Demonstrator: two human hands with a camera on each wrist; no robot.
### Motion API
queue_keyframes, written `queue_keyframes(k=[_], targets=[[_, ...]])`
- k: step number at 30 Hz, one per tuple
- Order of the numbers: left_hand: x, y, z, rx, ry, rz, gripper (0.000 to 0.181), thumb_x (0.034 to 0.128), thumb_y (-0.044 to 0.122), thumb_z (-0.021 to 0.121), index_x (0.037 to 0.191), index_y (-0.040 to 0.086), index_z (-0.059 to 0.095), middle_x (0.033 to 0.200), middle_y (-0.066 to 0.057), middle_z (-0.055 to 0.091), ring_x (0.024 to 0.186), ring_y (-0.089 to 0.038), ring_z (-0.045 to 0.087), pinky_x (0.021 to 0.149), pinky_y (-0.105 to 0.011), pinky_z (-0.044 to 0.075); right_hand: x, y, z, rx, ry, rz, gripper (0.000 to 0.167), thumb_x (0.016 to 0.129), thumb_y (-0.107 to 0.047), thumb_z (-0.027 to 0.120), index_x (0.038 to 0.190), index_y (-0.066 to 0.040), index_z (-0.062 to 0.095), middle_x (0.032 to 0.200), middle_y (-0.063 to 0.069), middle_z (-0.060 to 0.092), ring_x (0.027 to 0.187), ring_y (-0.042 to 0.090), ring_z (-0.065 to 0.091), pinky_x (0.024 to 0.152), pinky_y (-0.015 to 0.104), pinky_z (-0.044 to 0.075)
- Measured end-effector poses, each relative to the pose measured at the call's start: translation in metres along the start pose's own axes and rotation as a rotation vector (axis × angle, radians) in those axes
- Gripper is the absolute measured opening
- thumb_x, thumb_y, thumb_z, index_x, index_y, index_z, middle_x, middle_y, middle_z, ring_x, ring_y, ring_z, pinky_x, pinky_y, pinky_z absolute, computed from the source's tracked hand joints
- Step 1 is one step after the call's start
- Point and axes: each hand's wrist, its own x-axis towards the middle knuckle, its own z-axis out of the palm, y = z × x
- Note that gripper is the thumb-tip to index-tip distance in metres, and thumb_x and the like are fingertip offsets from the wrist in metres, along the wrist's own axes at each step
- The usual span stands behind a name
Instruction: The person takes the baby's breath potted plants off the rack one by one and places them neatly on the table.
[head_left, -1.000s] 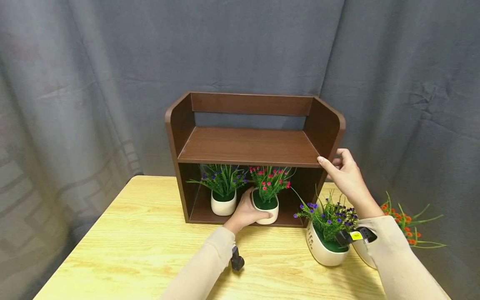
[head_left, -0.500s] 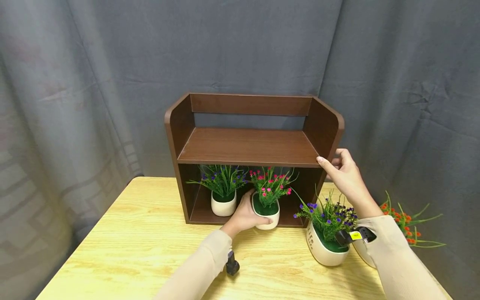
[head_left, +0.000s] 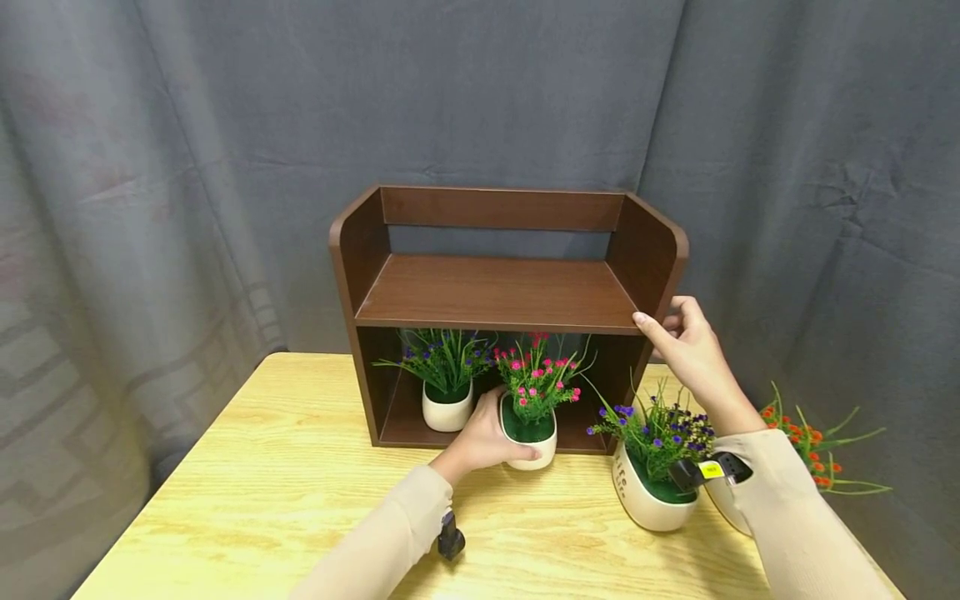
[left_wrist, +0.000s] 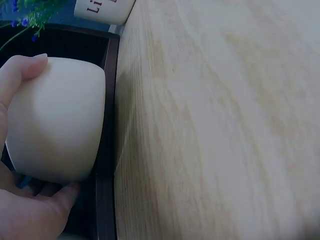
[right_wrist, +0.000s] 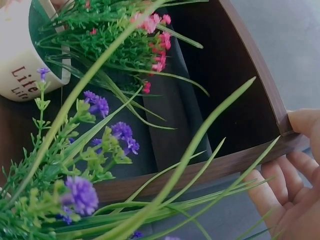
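My left hand [head_left: 480, 437] grips a white pot of pink flowers [head_left: 534, 446] at the front of the lower shelf. Its thumb lies across the pot's front; the left wrist view shows fingers and thumb around the white pot [left_wrist: 60, 120]. The brown two-tier shelf [head_left: 502, 292] stands upright on the table. At its right side panel, my right hand [head_left: 693, 354] holds the edge, thumb on the front and fingers around the outside, as the right hand [right_wrist: 295, 185] in the right wrist view shows. Left of the gripped pot sits a white pot of blue-purple flowers [head_left: 447, 411].
A larger white pot of purple flowers [head_left: 652, 500] stands on the wooden table [head_left: 247, 483] under my right forearm. Behind that sleeve, an orange-flowered plant [head_left: 813, 454] is partly hidden. Grey curtains [head_left: 510, 100] hang behind the shelf.
My left hand has drawn the pot of pink flowers forward, toward me, to the front edge of the lower shelf. The right hand keeps its place on the side panel.
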Motion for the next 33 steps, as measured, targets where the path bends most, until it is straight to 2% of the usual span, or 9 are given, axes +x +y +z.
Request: queue_keyframes(k=[8,14,20,26,33], targets=[[-0.01,0.006,-0.004,0.015,-0.003,0.029,0.112,0.059,0.027,0.097,0.148,0.005,0.034,0.142,-0.013,0.041,0.13,-0.025,0.042,0.107,-0.043,0.038,0.0,0.0,0.0,-0.005,-0.003,0.003,0.058,0.101,-0.04,0.058,0.137,0.0,0.035,0.107,0.019,0.053,0.082,0.013,0.057,0.067,0.023,0.051],[-0.015,0.005,-0.006,0.026,-0.001,0.025,0.112,0.059,0.031,0.097,0.148,0.003,0.033,0.141,-0.014,0.041,0.129,-0.026,0.043,0.107,-0.045,0.038,-0.001,-0.001,0.0,-0.012,0.004,0.007,0.059,0.101,-0.042,0.058,0.135,0.001,0.035,0.106,0.02,0.053,0.082,0.016,0.058,0.066,0.021,0.05],[-0.023,0.005,-0.007,0.055,-0.028,0.014,0.115,0.0601,0.037,0.096,0.149,0.002,0.031,0.143,-0.015,0.039,0.129,-0.027,0.043,0.106,-0.047,0.039,-0.001,-0.002,0.001,-0.017,0.005,0.009,0.06,0.101,-0.042,0.058,0.135,0.001,0.035,0.106,0.02,0.053,0.082,0.019,0.059,0.067,0.026,0.053],[-0.031,0.007,-0.006,0.078,-0.032,-0.001,0.115,0.0594,0.038,0.096,0.147,0.001,0.031,0.141,-0.015,0.039,0.127,-0.029,0.045,0.106,-0.048,0.039,-0.001,-0.001,0.001,-0.009,-0.004,0.011,0.061,0.101,-0.042,0.058,0.137,0.001,0.034,0.109,0.021,0.053,0.083,0.017,0.059,0.066,0.02,0.05],[-0.039,0.01,-0.001,0.087,-0.034,0.038,0.114,0.0567,0.036,0.097,0.145,-0.001,0.034,0.137,-0.014,0.043,0.124,-0.028,0.046,0.105,-0.048,0.039,-0.001,-0.001,0.001,-0.008,-0.004,0.003,0.061,0.101,-0.041,0.057,0.138,0.001,0.034,0.108,0.021,0.053,0.084,0.017,0.057,0.066,0.02,0.05]])
